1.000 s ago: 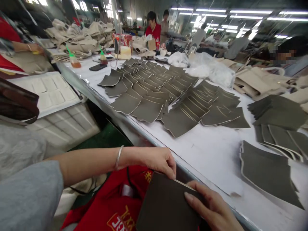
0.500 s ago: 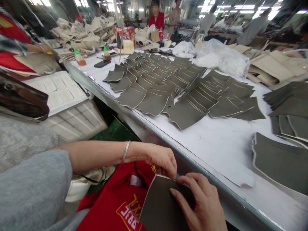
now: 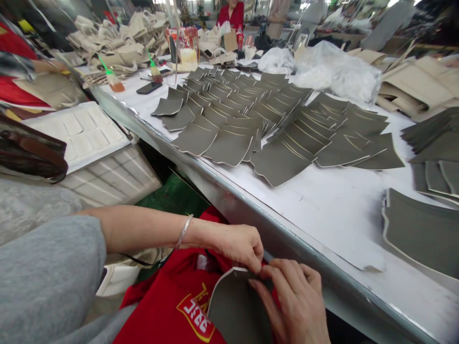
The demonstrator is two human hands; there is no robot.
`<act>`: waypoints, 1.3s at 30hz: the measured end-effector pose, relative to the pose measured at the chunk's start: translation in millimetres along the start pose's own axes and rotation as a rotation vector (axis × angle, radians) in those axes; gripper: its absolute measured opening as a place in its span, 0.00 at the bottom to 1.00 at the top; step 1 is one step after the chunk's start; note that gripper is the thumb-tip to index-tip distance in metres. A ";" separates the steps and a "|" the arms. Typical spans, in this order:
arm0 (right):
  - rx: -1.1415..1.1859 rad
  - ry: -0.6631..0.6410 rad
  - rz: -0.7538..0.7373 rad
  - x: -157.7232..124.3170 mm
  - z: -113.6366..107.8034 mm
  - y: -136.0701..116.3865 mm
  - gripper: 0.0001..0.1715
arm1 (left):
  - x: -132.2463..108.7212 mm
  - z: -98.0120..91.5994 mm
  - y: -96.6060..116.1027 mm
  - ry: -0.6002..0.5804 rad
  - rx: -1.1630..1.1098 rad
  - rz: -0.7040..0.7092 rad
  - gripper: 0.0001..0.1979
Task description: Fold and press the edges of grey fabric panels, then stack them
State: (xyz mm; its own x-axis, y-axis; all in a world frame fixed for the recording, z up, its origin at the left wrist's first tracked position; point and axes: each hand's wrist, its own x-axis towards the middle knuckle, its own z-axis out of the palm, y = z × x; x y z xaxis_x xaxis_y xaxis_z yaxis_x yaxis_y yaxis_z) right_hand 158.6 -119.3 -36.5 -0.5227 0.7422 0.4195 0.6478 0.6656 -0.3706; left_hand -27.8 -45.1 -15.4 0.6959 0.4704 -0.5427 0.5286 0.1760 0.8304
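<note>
A dark grey-green sheet piece [image 3: 236, 306] with a pale edge rests over the red apron [image 3: 161, 306] on my lap, just below the table's front edge. My left hand [image 3: 242, 246], a silver bangle on its wrist, pinches the piece's upper edge with curled fingers. Close against it, my right hand [image 3: 296, 298] grips the same edge from the right, thumb on the near face and fingers behind. Both hands' fingertips nearly meet there, and the edge between them is partly hidden.
Overlapping grey-green pieces [image 3: 233, 143] cover much of the white-topped table [image 3: 344, 229]; another piece [image 3: 423, 234] lies at right. Behind are plastic bags [image 3: 337, 71], a phone [image 3: 149, 88] and a green-tipped bottle [image 3: 114, 81]. A white crate [image 3: 111, 177] stands left, near a co-worker's arm [image 3: 46, 65].
The sheet piece has bent more, its upper edge now curving under my fingers. My right hand has shifted slightly left, and my left hand sits a little lower.
</note>
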 end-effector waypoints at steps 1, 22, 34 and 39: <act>0.007 -0.010 -0.012 -0.3 -0.3 1.6 0.01 | -0.2 -0.7 0.0 -0.004 -0.002 0.013 0.06; -0.061 0.127 -0.075 -6.3 -2.6 6.2 0.08 | 4.2 -5.4 8.2 -0.057 -0.212 -0.021 0.01; 0.009 -0.089 -0.083 5.3 -3.8 18.3 0.06 | 0.7 -13.8 11.7 -0.077 0.039 0.068 0.02; 0.027 -0.123 -0.045 11.7 -3.5 2.0 0.10 | 3.9 -11.6 18.7 0.020 0.545 0.141 0.06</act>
State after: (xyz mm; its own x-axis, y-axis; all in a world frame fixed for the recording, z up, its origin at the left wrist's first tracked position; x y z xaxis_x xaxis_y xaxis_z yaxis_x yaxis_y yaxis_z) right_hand 155.7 -109.6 -29.5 -0.6159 0.7146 0.3317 0.6082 0.6989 -0.3764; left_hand -20.8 -29.9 -0.6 0.7714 0.4747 -0.4239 0.6095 -0.3593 0.7067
